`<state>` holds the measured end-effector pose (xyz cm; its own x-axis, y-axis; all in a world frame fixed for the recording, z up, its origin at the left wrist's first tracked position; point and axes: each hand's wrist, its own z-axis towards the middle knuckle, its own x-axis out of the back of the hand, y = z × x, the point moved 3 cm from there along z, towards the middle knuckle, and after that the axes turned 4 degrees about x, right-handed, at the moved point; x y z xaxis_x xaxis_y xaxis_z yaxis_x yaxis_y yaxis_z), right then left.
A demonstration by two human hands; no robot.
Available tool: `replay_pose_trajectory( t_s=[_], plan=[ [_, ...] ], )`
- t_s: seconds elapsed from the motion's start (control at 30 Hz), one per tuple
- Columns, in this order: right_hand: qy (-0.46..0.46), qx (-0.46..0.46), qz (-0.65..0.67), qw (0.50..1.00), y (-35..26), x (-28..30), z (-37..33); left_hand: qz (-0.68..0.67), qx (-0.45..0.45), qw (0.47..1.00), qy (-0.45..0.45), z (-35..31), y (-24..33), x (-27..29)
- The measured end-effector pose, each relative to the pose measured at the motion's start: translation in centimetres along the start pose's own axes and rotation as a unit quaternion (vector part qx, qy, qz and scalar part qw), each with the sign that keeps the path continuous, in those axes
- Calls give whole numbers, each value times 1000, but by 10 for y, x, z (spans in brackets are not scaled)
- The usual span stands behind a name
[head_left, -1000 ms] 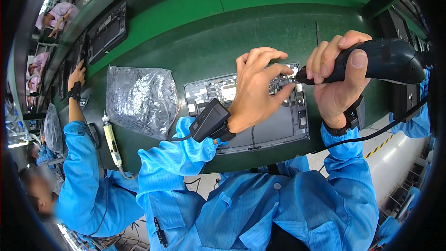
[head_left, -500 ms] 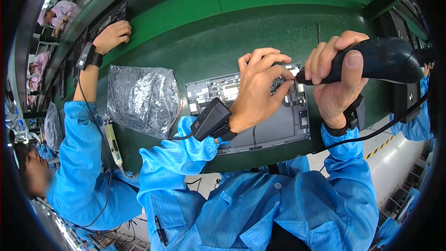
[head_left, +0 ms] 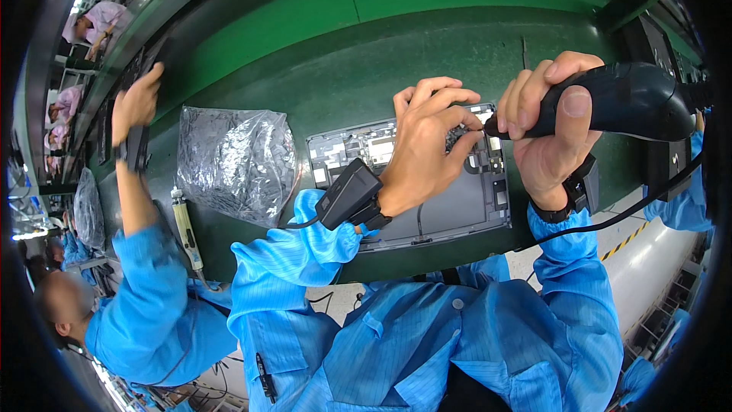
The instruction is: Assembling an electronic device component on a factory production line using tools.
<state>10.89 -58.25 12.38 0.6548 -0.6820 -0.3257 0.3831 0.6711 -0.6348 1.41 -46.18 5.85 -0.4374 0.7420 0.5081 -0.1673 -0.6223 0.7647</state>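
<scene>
An open grey device chassis (head_left: 457,210) with circuit boards lies on the green bench (head_left: 320,61) in front of me. My right hand (head_left: 550,126) grips a black electric screwdriver (head_left: 633,101), its tip pointing left onto the chassis's upper edge. My left hand (head_left: 428,145) rests over the boards, fingertips pinched right at the screwdriver tip; what they hold is too small to see. A black box (head_left: 348,194) is strapped to my left wrist, and a black strap circles my right wrist.
A crinkled clear plastic bag (head_left: 235,160) lies left of the chassis. A pale handheld tool (head_left: 186,229) sits at the bench's front edge. A co-worker in blue (head_left: 145,313) at my left reaches up to dark trays (head_left: 130,80) at the far left.
The co-worker's arm has stretched further up and away toward the far-left trays. My hands and the screwdriver stay at the same spot on the chassis.
</scene>
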Motion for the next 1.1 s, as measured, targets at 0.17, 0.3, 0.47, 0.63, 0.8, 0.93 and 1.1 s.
replay_pose_trajectory(
  t_s=[0.17,0.3,0.47,0.63,0.8,0.93,1.1],
  plan=[
    [-11,0,-3,1000,0,-1,-1,-5,0,1000,-1,0,0,0],
    [1,-16,0,1000,-2,-2,-3,-1,2,1000,-2,-1,0,0],
    [-16,-34,-48,998,-1,2,-3,14,-9,1000,-3,0,1,0],
    [6,-48,-33,998,1,3,-5,46,0,999,8,-2,1,-2],
    [33,-64,-8,997,7,4,-9,45,9,999,6,-4,1,-3],
    [30,-75,-31,996,7,4,-9,31,18,999,6,-2,2,-4],
    [27,-67,-9,997,9,2,-9,39,32,999,6,-4,4,-3]
  ],
)
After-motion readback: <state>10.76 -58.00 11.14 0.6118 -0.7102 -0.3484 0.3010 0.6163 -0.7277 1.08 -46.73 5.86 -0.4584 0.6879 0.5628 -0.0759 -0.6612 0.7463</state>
